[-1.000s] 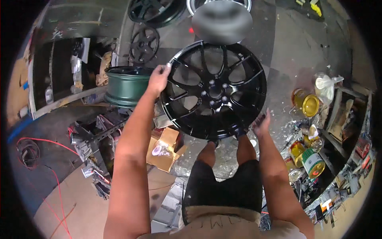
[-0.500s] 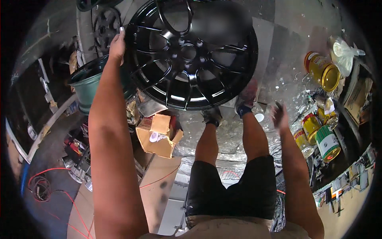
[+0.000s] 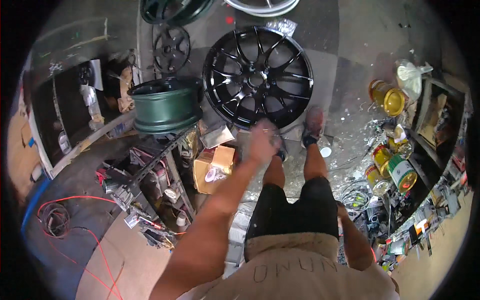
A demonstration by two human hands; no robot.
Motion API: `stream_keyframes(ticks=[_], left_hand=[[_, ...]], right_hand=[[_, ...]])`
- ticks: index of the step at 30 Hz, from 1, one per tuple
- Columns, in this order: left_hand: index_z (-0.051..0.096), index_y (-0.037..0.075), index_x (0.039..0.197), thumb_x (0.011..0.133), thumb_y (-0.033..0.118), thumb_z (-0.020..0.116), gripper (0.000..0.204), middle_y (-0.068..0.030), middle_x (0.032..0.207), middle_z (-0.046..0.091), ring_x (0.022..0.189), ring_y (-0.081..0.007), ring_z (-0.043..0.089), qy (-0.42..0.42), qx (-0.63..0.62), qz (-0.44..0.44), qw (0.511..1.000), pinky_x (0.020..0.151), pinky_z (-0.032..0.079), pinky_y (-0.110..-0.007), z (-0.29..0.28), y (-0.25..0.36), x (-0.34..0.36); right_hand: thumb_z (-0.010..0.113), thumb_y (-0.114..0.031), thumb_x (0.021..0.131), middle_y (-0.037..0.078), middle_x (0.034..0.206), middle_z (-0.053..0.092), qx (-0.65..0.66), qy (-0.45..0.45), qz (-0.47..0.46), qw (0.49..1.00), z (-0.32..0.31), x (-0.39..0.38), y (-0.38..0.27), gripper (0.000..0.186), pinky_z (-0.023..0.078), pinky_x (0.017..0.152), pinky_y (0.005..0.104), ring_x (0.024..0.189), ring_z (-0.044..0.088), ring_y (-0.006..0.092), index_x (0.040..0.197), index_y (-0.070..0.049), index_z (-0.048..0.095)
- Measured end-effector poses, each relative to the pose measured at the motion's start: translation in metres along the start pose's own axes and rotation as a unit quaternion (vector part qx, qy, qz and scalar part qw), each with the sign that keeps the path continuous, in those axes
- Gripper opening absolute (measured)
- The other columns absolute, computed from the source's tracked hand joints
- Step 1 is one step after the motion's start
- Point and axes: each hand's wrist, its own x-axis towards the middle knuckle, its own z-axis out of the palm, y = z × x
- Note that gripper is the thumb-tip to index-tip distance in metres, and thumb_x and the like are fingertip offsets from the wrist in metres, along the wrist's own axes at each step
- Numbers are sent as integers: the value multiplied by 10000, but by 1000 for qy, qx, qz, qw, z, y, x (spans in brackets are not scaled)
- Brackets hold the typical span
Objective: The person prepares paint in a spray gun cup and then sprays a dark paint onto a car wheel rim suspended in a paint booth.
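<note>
A glossy black wheel rim (image 3: 256, 79), with many split spokes and a round centre hole, faces up just beyond my feet. My left hand (image 3: 264, 142) is over the rim's near edge, smeared by motion; whether it touches the rim or holds anything I cannot tell. Close against my shorts on the right is my right hand (image 3: 342, 210), its fingers mostly hidden. To the left of the black rim a dark green wheel barrel (image 3: 167, 111) stands beside it.
Farther off are a black spoked wheel (image 3: 171, 49), a green-edged rim (image 3: 192, 12) and a silver rim (image 3: 265, 7). An open cardboard box (image 3: 204, 175) sits near my left foot. Paint cans (image 3: 401, 172) and a gold can (image 3: 389, 100) stand right. A red hose (image 3: 102, 257) curls at lower left.
My left hand has left the black rim's left side and swung in toward my body. My right hand has dropped back to my shorts. The rim now looks smaller and farther away.
</note>
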Motion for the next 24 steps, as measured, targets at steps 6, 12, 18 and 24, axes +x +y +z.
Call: stream_keyframes(ticks=[6,12,18,24], left_hand=[[636,62,1188,841,300,700,426,-167,1251,571,1187,-361,537,-173,-209,49,961,1001,420,-485,5,153,-139],[641,30,1193,830,394,714,520,-198,1110,669,995,-376,649,-364,-134,180,904,881,510,-465,-79,115,-103],[678,19,1086,856,348,634,404,-228,1139,662,1101,-375,619,-20,116,-228,967,964,490,-428,-288,-7,-6],[633,75,1108,947,372,612,338,-89,922,700,839,-223,656,342,-409,-266,803,724,502,-372,-375,-10,-30]], right_hand=[[566,-311,963,47,929,654,323,68,181,927,30,-89,-89,324,487,683,315,751,595,155,1082,-21,646],[674,-326,887,49,847,619,258,176,259,914,-18,-211,-192,275,455,564,335,659,562,161,1012,-86,623],[623,-365,910,67,935,656,233,227,169,930,-100,-193,-251,382,515,661,380,799,633,226,1135,-56,624],[639,-301,903,40,872,610,294,204,66,931,-221,-82,-254,277,488,566,304,677,575,167,1070,-82,609]])
